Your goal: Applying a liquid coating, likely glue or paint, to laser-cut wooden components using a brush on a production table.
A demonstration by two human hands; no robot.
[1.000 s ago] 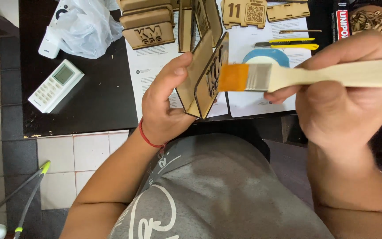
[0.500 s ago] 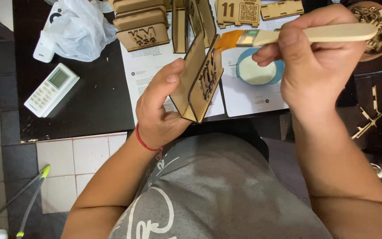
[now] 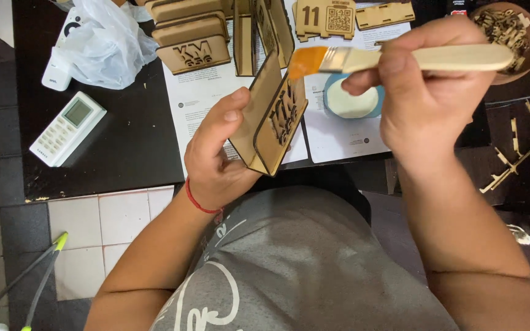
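Observation:
My left hand [image 3: 216, 156] holds a folded, tent-shaped wooden sign [image 3: 271, 119] with cut-out figures on its face, tilted above the table edge. My right hand [image 3: 430, 92] grips a flat wooden-handled paintbrush [image 3: 400, 59] with orange bristles. The bristle tip sits at the sign's upper edge, touching or almost touching it. Just behind the sign, under the brush, a small blue lid [image 3: 352, 101] holds white glue or paint.
Several more wooden tent signs [image 3: 191, 43] and flat wooden pieces [image 3: 325, 18] lie on white papers [image 3: 338, 138] on a black table [image 3: 124, 147]. A white remote [image 3: 67, 129] and a plastic bag [image 3: 102, 40] lie left. A bowl of wooden bits [image 3: 510, 30] stands at the right.
My right hand brought the brush from beside the sign up over the blue lid, then to the sign's top edge. My left hand keeps the sign nearly still.

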